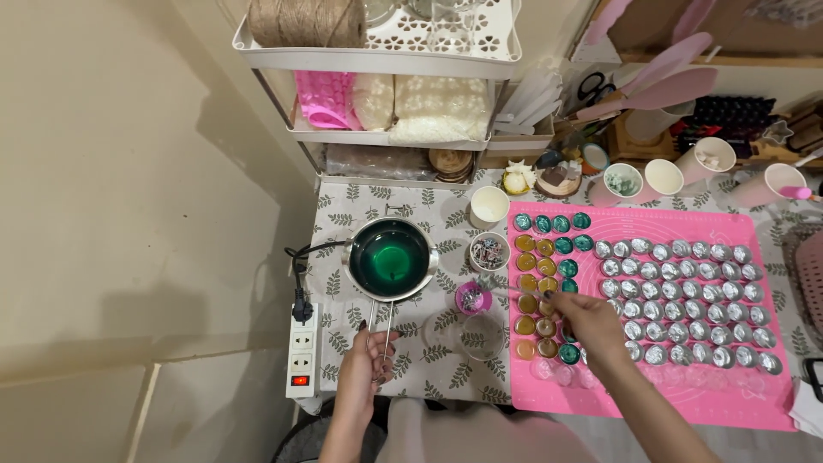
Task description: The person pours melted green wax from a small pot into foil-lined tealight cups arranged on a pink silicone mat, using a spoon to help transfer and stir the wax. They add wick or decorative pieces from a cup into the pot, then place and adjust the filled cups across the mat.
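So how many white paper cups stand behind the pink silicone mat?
5: one white paper cup left of the mat; four along its back edge. Others may be hidden.

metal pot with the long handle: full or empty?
Holding liquid: the metal pot shows a glossy green pool covering its bottom. Exact fill level cannot be told. The left hand grips its handle.

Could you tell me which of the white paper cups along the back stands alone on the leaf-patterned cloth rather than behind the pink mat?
The white paper cup just left of the pink mat, beside the pot of green liquid; the others line up behind the mat.
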